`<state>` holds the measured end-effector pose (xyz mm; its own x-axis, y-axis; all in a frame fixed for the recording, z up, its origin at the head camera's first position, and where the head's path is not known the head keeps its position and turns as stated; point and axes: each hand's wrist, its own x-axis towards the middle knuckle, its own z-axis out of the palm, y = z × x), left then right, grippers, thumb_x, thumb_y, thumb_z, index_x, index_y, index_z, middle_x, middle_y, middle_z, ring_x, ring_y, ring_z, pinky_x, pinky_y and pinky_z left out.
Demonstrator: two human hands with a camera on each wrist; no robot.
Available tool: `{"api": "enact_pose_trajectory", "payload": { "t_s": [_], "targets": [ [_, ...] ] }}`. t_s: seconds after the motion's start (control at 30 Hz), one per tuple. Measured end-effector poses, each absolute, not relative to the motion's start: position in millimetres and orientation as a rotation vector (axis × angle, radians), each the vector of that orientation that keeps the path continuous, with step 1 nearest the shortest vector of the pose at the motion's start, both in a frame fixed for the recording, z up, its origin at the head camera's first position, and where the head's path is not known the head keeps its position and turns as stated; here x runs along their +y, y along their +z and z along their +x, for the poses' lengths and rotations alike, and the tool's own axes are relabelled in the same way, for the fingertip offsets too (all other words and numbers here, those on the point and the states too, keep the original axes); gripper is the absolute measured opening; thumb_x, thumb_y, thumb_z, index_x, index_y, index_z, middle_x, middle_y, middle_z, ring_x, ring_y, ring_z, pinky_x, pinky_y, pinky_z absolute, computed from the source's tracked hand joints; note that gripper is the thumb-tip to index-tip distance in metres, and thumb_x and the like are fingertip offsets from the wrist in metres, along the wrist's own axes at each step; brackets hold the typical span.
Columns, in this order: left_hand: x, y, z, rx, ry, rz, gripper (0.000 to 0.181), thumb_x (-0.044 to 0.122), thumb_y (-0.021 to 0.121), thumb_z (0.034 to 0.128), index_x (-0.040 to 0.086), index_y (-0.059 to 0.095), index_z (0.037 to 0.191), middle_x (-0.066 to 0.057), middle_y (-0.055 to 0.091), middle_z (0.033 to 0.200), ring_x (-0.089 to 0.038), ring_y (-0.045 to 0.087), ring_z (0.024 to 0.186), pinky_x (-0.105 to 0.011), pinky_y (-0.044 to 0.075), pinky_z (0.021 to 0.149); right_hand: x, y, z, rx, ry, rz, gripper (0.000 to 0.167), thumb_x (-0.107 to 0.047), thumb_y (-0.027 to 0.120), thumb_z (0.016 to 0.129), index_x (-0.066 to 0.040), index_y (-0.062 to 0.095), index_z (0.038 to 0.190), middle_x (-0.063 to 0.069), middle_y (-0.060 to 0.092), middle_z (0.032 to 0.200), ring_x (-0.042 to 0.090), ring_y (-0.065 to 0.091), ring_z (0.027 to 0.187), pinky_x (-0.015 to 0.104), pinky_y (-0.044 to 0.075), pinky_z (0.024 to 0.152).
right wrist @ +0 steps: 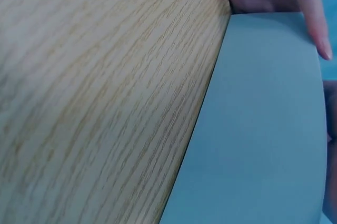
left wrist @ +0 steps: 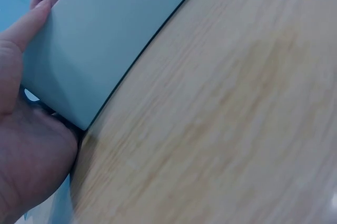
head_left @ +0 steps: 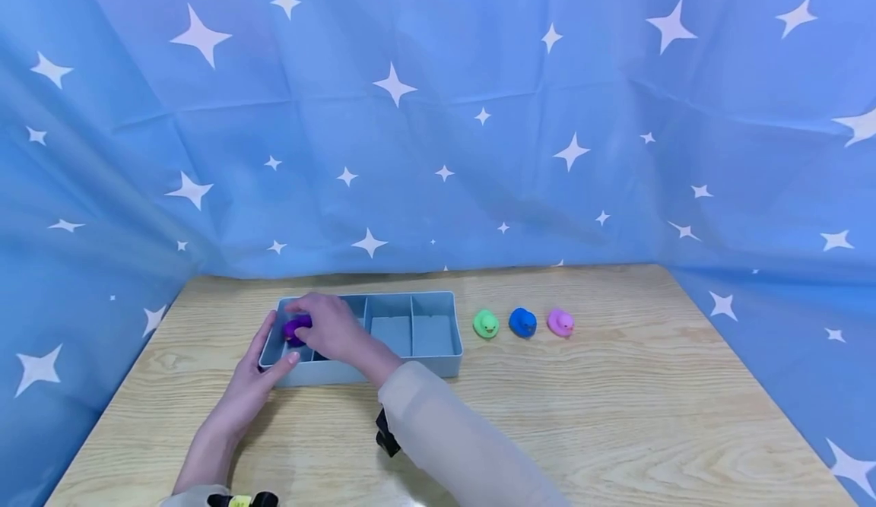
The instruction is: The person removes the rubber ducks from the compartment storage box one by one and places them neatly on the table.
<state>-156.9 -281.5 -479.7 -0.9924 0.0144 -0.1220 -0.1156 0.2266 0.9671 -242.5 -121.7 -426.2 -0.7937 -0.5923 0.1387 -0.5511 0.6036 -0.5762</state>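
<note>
A grey-blue divided box (head_left: pixel 390 369) stands on the table, left of centre. My left hand (head_left: pixel 252 385) holds its left end, with the thumb over the front rim and the fingers along the left side. In the left wrist view, the palm of my left hand (left wrist: pixel 31 155) lies by the end wall of the box (left wrist: pixel 105 40). Over the leftmost compartment, my right hand (head_left: pixel 333 330) pinches a purple rubber duck (head_left: pixel 296 330), partly hidden by the fingers. Whether the duck touches the compartment floor, I cannot tell.
Right of the box, a green duck (head_left: pixel 487 324), a blue duck (head_left: pixel 523 323) and a pink duck (head_left: pixel 560 323) sit in a row on the wooden table (head_left: pixel 616 408). Behind hangs a blue curtain (head_left: pixel 465 210) with white stars.
</note>
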Motion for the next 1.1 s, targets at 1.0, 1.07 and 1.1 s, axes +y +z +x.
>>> {"api": "enact_pose_trajectory", "payload": {
  "t_s": [1.0, 1.07, 1.1],
  "targets": [
    [-280, -477, -154, 2.415, 1.916, -0.18, 0.084, 0.034, 0.064, 0.1036, 0.036, 0.008, 0.166, -0.016, 0.008, 0.171, -0.038, 0.02, 0.153, -0.012, 0.037, 0.1, -136, -431, -251, 2.799, -0.547, -1.125, 0.025, -0.026, 0.076, 0.096, -0.022, 0.078, 0.121, -0.015, 0.074, 0.107, 0.0, 0.06, 0.095, 0.012, 0.044, 0.086],
    [-280, -477, -153, 2.409, 1.924, -0.18, 0.084, 0.033, 0.064, 0.1036, 0.035, 0.008, 0.166, -0.017, 0.008, 0.171, -0.038, 0.021, 0.153, -0.01, 0.037, 0.1, -139, -429, -249, 2.808, -0.465, -1.119, 0.024, -0.029, 0.076, 0.096, -0.025, 0.079, 0.12, -0.017, 0.073, 0.105, 0.0, 0.058, 0.091, 0.013, 0.044, 0.083],
    [-280, -478, -153, 2.404, 1.935, -0.177, 0.084, 0.033, 0.064, 0.1037, 0.034, 0.008, 0.166, -0.017, 0.009, 0.17, -0.038, 0.022, 0.152, -0.006, 0.037, 0.095, -140, -428, -249, 2.812, -0.427, -1.118, 0.023, -0.03, 0.075, 0.096, -0.026, 0.079, 0.119, -0.017, 0.072, 0.103, 0.0, 0.057, 0.088, 0.013, 0.044, 0.082]
  ]
}}
